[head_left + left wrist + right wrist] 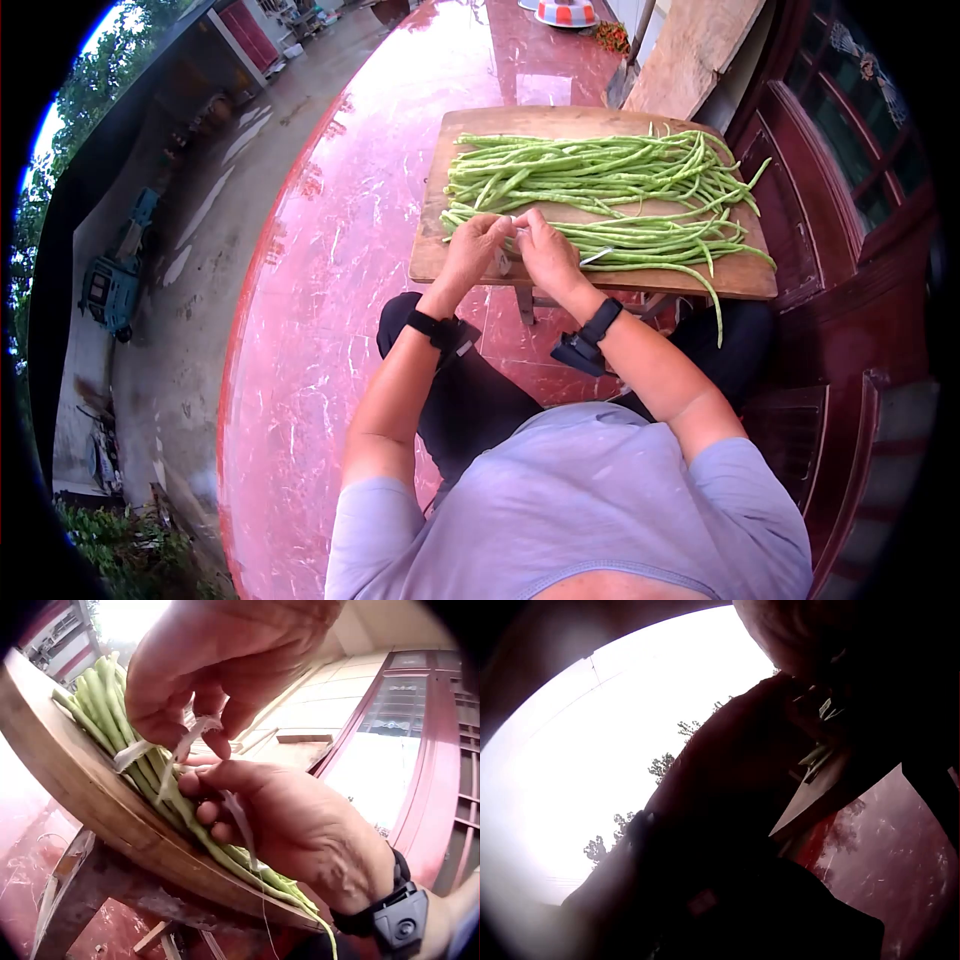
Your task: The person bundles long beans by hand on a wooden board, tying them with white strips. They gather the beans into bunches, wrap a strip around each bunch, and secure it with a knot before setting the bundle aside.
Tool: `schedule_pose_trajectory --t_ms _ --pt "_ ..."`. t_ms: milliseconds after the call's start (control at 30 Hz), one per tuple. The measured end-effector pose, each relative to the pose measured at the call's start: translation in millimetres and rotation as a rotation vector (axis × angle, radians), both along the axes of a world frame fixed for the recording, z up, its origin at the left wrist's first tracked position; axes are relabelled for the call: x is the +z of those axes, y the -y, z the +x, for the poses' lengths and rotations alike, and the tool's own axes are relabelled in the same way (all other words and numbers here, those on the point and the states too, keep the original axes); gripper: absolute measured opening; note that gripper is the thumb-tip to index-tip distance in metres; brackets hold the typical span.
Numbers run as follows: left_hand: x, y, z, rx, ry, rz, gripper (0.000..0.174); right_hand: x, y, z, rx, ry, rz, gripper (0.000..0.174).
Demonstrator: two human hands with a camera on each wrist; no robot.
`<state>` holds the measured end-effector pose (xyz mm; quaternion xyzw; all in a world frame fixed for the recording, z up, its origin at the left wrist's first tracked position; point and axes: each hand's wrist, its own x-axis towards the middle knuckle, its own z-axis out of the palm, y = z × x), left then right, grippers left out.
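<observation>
Two bunches of long green beans lie on a small wooden table: a larger far bunch [580, 165] and a smaller near bunch [650, 240]. At the left end of the near bunch, my left hand [474, 252] and right hand [550, 258] meet, fingertips close together. Between them runs a thin white plastic strip [185, 742], which both hands pinch. One loose piece of the strip hangs below the right hand in the left wrist view. Bean stems pass right under the fingers there. The right wrist view is mostly dark, with the hands in shadow.
The wooden tabletop [430, 245] stands on legs over a shiny red tiled floor [330, 330]. One bean [718, 315] droops over its near edge. Dark red doors [800, 200] rise close on the right, with a wooden plank [695, 60] behind the table.
</observation>
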<state>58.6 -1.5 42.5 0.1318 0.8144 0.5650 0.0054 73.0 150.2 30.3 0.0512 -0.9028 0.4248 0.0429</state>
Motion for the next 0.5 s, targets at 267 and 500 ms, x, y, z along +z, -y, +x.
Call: schedule_pose_trajectory --t_ms 267,500 --pt "-42.9 11.6 -26.9 -0.089 0.137 0.221 0.023 -17.0 -2.2 -1.4 -0.018 -0.085 -0.108 0.025" --pt "-18.2 0.0 -5.9 -0.010 -0.204 -0.141 0.025 -10.9 0.0 8.4 0.041 -0.115 -0.044 0.034"
